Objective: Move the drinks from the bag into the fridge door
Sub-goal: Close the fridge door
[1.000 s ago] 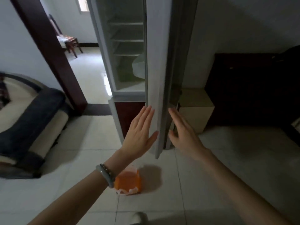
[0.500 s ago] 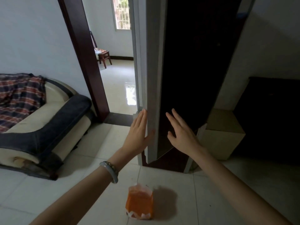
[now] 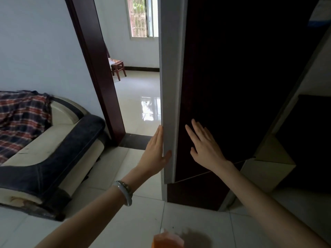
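Observation:
The fridge door [image 3: 232, 86] fills the upper right, dark maroon on its face with a pale grey edge [image 3: 170, 104] toward me. My left hand [image 3: 155, 153] lies flat along that grey edge, thumb against it, fingers straight. My right hand [image 3: 204, 145] is spread flat on the dark door face. Neither hand holds anything. The orange bag [image 3: 167, 239] stands on the floor at the bottom edge, only its top showing. No drinks are visible, and the door shelves are hidden.
A cream and dark blue sofa [image 3: 53, 158] with a plaid blanket [image 3: 21, 119] stands at left. A dark doorframe [image 3: 96, 72] opens onto a tiled room with a wooden stool [image 3: 118, 68]. A beige box [image 3: 268, 167] sits right of the fridge.
The fridge door has swung toward closed: its inner shelves were visible a second ago, now only its outer face shows. Both hands stay on it. The view tilted up, so the bag dropped lower.

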### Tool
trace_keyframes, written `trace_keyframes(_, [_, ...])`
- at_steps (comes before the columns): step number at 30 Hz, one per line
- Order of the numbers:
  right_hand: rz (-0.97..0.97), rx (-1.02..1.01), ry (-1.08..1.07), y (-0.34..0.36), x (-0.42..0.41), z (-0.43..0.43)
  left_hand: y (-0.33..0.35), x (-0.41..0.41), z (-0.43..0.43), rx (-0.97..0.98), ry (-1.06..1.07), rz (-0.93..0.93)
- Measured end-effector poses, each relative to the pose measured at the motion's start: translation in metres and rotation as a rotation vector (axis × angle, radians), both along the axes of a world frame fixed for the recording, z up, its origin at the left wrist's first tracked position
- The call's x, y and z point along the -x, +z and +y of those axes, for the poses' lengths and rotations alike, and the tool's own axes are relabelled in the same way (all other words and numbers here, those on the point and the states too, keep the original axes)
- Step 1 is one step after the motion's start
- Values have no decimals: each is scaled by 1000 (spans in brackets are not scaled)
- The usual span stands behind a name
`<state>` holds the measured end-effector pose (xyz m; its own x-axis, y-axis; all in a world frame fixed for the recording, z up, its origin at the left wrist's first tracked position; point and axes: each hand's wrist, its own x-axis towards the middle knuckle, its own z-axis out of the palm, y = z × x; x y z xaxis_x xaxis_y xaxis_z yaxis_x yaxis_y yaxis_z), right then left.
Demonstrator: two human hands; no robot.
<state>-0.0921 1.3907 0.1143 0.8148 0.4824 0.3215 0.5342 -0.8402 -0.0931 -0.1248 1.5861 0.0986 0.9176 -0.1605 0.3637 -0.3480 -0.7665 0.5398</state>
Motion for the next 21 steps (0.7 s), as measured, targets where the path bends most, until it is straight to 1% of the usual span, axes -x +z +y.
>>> trace_keyframes(5, [-62, 77, 38, -2, -50, 4, -2, -46, 8, 77, 41, 18])
trace_keyframes(9, [-102, 151, 79, -5, -90, 3, -8, -85, 7, 72, 85, -8])
trace_keyframes(14, [-117, 174, 146, -8, -134, 2, -14, -131, -6, 84, 159, -24])
trace_keyframes(21, [-139, 191, 195, -7, -181, 1, -15, -188, -3, -22, 244, 6])
